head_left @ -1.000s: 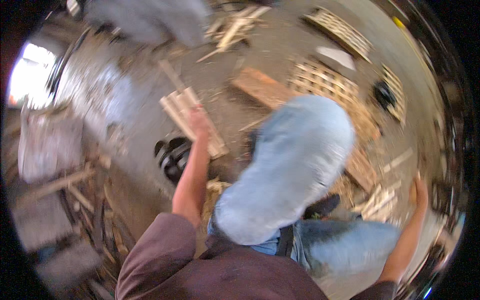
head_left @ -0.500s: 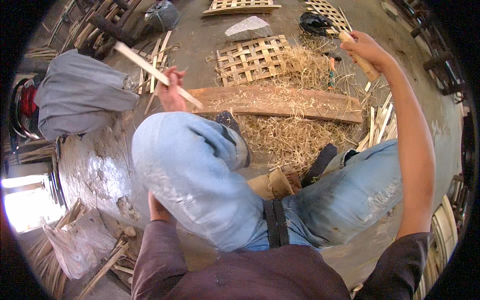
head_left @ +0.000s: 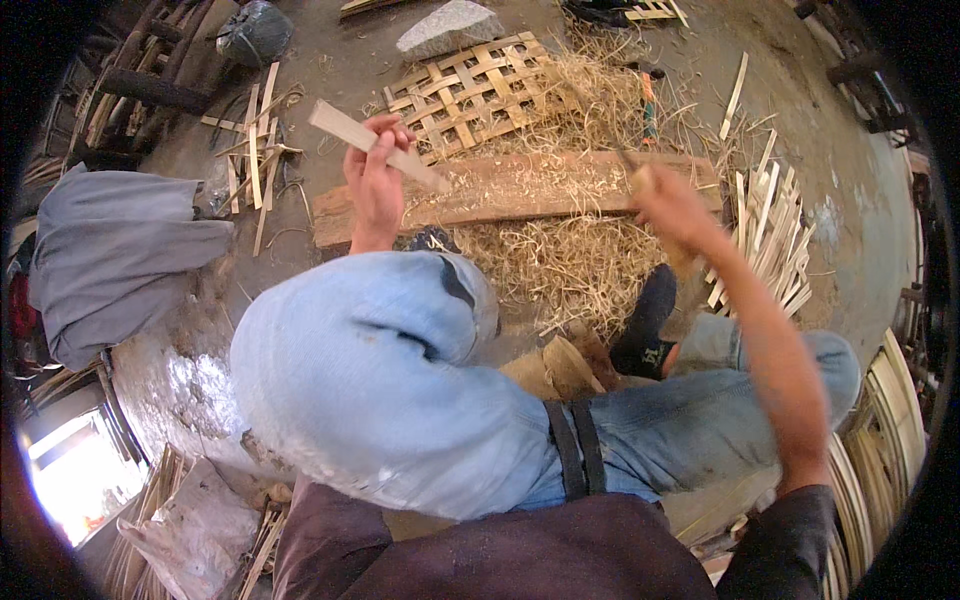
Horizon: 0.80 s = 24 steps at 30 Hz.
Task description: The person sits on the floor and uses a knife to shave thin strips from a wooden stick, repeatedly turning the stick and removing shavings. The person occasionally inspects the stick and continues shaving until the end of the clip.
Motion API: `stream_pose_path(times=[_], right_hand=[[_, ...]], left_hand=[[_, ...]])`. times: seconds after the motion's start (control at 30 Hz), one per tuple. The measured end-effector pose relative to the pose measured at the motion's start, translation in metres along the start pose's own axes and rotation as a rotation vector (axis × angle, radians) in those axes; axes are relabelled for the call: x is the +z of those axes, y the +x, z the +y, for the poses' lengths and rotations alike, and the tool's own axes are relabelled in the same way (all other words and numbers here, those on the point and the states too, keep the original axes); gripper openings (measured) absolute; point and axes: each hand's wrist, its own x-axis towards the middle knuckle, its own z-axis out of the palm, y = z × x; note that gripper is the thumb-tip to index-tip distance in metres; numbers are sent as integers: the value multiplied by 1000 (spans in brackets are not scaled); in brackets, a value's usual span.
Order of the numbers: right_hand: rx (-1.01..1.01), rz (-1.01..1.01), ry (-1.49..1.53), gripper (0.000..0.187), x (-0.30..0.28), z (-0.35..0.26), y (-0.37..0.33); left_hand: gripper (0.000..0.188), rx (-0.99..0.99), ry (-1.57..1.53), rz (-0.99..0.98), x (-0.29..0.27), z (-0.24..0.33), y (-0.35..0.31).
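My left hand, over the left end of a thick wooden plank, pinches a flat, pale bamboo strip between thumb and fingers. The strip slants, its lower right end above the plank. Above the plank's right part, my right hand is wrapped round the wooden handle of a knife. Motion blurs the hand, and the thin dark blade shows only faintly, pointing away from me. Curly shavings are heaped on the near side of the plank, between my feet.
Beyond the plank lie a woven bamboo panel and a grey stone. Cut strips are piled at right, with more strips at left. A tool with an orange and green handle lies among shavings. Grey cloth drapes something at left.
My right hand has swung down and left with the knife, from the far right to above the plank. My left hand and strip have shifted slightly right. The view has turned a little.
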Motion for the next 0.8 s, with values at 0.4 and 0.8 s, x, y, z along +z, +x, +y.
stream_pose_path(times=[0.4,0.8], right_hand=[[-116,7,176,44,212,-46,-36],[-107,39,8,35,225,-24,-37]], left_hand=[[77,9,5,71,-32,48,-16],[46,169,19,24,-9,20,-15]])
